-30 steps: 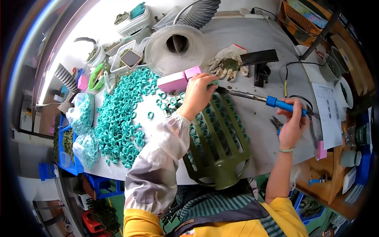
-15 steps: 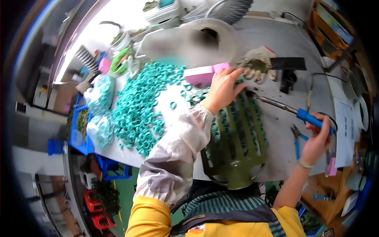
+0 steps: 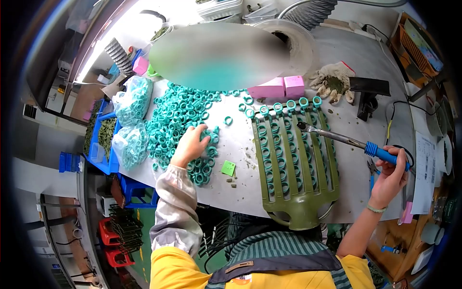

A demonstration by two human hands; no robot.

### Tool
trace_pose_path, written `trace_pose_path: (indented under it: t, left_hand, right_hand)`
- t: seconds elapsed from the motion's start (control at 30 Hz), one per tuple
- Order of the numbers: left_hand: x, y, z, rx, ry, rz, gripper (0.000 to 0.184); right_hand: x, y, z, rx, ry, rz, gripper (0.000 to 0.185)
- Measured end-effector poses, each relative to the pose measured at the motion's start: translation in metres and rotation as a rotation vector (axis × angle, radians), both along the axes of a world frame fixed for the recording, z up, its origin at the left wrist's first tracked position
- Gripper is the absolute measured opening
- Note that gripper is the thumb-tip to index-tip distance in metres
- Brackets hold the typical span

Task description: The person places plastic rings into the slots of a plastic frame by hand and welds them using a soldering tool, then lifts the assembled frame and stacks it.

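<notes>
My left hand (image 3: 190, 144) reaches over the right side of a heap of teal rings (image 3: 166, 127), its thumb and fingers apart. My right hand (image 3: 391, 176) grips the blue handle of a soldering iron (image 3: 339, 137). The iron's dark, rounded tip lies over an olive-green slatted piece (image 3: 303, 207), shaped like a broad fork. Rows of teal rings (image 3: 266, 164) sit between its slats, and several more rings (image 3: 277, 108) stand along its far end. A loose ring (image 3: 228, 121) lies between the heap and the slatted piece.
Two pink blocks (image 3: 267, 89) and a stained glove (image 3: 334, 82) lie beyond the slatted piece. Bags of rings (image 3: 131, 144) stand left of the heap. A green sticky note (image 3: 228, 167) lies nearby. Pliers (image 3: 372, 168) and a printed sheet (image 3: 423, 173) are at right. A blurred patch hides part of the back.
My left hand has moved from the slatted piece's far end left to the ring heap, uncovering the row of rings there. My right hand still holds the soldering iron over the piece.
</notes>
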State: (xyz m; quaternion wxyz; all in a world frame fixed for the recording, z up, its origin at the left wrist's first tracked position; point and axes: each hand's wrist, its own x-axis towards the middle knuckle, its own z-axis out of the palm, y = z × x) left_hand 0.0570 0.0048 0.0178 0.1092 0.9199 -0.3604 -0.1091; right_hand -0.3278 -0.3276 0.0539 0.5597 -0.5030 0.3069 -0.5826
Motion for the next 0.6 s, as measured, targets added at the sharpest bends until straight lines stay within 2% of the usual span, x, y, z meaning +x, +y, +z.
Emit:
trace_pose_path:
  t: [0.03, 0.1, 0.13, 0.17, 0.23, 0.27, 0.37, 0.6]
  left_hand:
    - [0.003, -0.006, 0.006, -0.021, 0.045, 0.016, 0.033]
    - [0.03, -0.012, 0.0, -0.096, -0.103, -0.058, 0.022]
    - [0.035, -0.023, -0.001, -0.225, -0.236, -0.078, 0.014]
    - [0.042, -0.031, 0.002, -0.173, -0.234, -0.063, 0.018]
    - [0.063, -0.037, -0.016, -0.182, -0.401, -0.242, 0.031]
    - [0.072, -0.038, -0.024, -0.107, -0.334, -0.258, 0.035]
    - [0.077, -0.046, -0.031, -0.027, -0.369, -0.194, 0.033]
    - [0.071, -0.037, -0.035, -0.047, -0.359, -0.175, 0.026]
  right_hand:
    - [0.002, 0.002, 0.001, 0.003, -0.001, 0.004, 0.026]
    - [0.004, 0.004, 0.003, -0.004, 0.007, 0.001, 0.026]
    - [0.005, 0.005, 0.004, -0.013, 0.017, -0.002, 0.026]
    - [0.006, 0.006, 0.004, -0.022, 0.027, -0.004, 0.026]
    - [0.009, 0.01, 0.009, -0.027, 0.024, 0.005, 0.026]
    - [0.011, 0.012, 0.011, -0.028, 0.022, 0.007, 0.027]
    - [0.012, 0.015, 0.015, -0.016, 0.019, 0.016, 0.026]
    - [0.02, 0.026, 0.018, -0.007, 0.029, 0.063, 0.028]
